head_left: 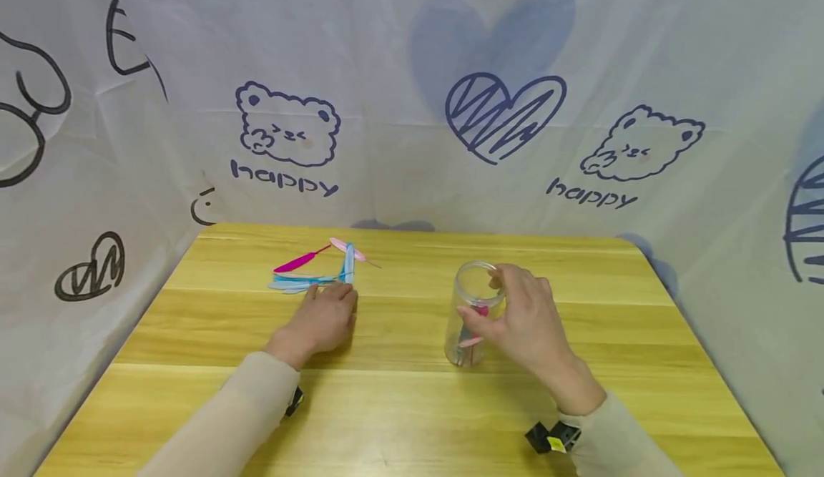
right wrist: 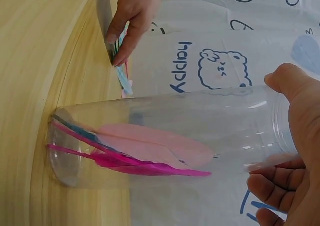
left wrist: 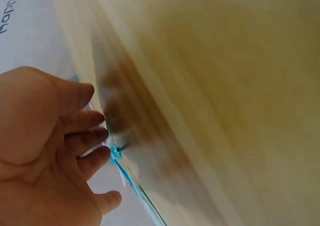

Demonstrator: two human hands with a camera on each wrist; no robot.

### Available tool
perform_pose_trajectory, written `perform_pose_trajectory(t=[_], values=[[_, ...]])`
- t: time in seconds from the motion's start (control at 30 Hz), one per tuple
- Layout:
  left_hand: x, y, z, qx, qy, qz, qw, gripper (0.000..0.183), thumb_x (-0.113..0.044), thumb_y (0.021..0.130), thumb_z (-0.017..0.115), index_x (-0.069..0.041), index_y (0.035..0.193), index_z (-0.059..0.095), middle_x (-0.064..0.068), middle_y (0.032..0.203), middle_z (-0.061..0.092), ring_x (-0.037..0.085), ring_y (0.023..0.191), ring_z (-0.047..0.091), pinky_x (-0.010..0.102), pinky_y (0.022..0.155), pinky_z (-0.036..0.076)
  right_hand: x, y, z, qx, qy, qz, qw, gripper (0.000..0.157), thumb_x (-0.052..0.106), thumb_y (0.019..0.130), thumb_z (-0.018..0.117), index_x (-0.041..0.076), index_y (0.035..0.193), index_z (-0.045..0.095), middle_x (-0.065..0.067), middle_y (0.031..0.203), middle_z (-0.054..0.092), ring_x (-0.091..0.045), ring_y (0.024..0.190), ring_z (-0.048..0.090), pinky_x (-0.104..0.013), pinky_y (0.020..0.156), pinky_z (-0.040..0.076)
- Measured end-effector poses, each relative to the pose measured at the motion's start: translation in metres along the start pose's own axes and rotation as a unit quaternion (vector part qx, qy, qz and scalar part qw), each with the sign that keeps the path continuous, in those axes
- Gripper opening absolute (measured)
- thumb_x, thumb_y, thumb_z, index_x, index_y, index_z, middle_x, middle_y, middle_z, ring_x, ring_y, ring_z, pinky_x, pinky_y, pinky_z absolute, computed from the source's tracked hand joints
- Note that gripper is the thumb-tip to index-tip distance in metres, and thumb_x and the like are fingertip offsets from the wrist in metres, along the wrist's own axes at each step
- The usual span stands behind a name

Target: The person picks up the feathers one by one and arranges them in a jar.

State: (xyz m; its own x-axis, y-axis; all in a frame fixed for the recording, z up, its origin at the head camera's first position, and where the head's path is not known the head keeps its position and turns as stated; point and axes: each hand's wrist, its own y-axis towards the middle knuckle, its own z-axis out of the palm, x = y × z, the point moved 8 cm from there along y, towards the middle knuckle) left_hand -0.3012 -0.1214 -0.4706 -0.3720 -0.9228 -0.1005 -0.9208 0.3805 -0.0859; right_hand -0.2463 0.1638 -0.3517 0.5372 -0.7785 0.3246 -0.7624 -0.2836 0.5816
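A clear plastic jar (head_left: 453, 330) stands upright on the table, its top uncovered. My right hand (head_left: 531, 320) grips it near the rim, thumb on one side and fingers on the other. Inside, in the right wrist view, lean a pale pink feather (right wrist: 160, 142), a magenta feather (right wrist: 145, 167) and a dark teal one (right wrist: 80, 129). My left hand (head_left: 320, 323) reaches to several blue feathers (head_left: 302, 284) lying on the table. Its fingers are slightly bent, with the tips at the feathers' near edge; nothing shows held in the palm in the left wrist view.
A magenta feather (head_left: 295, 262) and a pale pink feather (head_left: 346, 248) lie behind the blue ones on the wooden table (head_left: 399, 405). White cloth (head_left: 386, 91) printed with bears and hearts hangs behind the table and at both sides.
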Motion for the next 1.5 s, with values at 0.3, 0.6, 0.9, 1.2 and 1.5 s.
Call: perform_pose_trajectory(t=[0.3,0.6,0.9,1.2,1.5], values=[[-0.01,-0.005,-0.01,-0.044,-0.059,0.105,0.9917,0.027,-0.012,0.107,0.057,-0.005,0.13,0.071,0.013,0.14,0.068,0.042,0.145,0.05,0.062,0.119,0.037,-0.004,-0.001,0.0,0.008,0.007,0.017,1.0,0.066,0.044,0.078,0.09,0.004,0.119,0.059,-0.009,0.1,0.067,-0.029,0.09,0.064,-0.042,0.082,0.038],[0.006,0.001,-0.021,-0.078,-0.059,0.009,0.9951,0.03,-0.034,0.099,0.074,-0.012,0.12,0.073,0.009,0.123,0.071,0.033,0.115,0.055,0.055,0.094,0.039,-0.001,0.0,-0.004,0.03,-0.026,0.023,0.999,0.068,0.051,0.077,0.089,0.005,0.118,0.06,-0.01,0.104,0.068,-0.03,0.095,0.061,-0.046,0.085,0.038],[0.012,0.006,-0.012,-0.045,-0.047,-0.036,0.9972,0.031,-0.044,0.098,0.075,-0.015,0.103,0.066,0.006,0.11,0.067,0.033,0.106,0.051,0.052,0.087,0.033,-0.005,0.001,-0.004,0.088,-0.008,0.078,0.993,0.07,0.047,0.079,0.092,0.001,0.121,0.061,-0.016,0.114,0.069,-0.036,0.108,0.06,-0.06,0.103,0.037],[0.012,0.011,-0.009,-0.032,-0.05,-0.034,0.9976,0.032,-0.047,0.098,0.073,-0.016,0.106,0.066,0.006,0.112,0.066,0.033,0.107,0.05,0.052,0.088,0.033,-0.007,0.005,-0.012,0.077,-0.045,0.057,0.994,0.074,0.049,0.076,0.092,0.0,0.124,0.064,-0.026,0.135,0.066,-0.045,0.136,0.053,-0.076,0.121,0.011],[0.015,0.009,-0.009,-0.02,-0.053,-0.038,0.9977,0.032,-0.048,0.1,0.07,-0.018,0.111,0.068,0.006,0.118,0.068,0.032,0.108,0.052,0.051,0.087,0.033,-0.005,0.001,-0.01,0.057,-0.058,0.008,0.997,0.069,0.054,0.075,0.091,0.003,0.113,0.063,-0.013,0.102,0.074,-0.032,0.089,0.068,-0.052,0.088,0.047]])
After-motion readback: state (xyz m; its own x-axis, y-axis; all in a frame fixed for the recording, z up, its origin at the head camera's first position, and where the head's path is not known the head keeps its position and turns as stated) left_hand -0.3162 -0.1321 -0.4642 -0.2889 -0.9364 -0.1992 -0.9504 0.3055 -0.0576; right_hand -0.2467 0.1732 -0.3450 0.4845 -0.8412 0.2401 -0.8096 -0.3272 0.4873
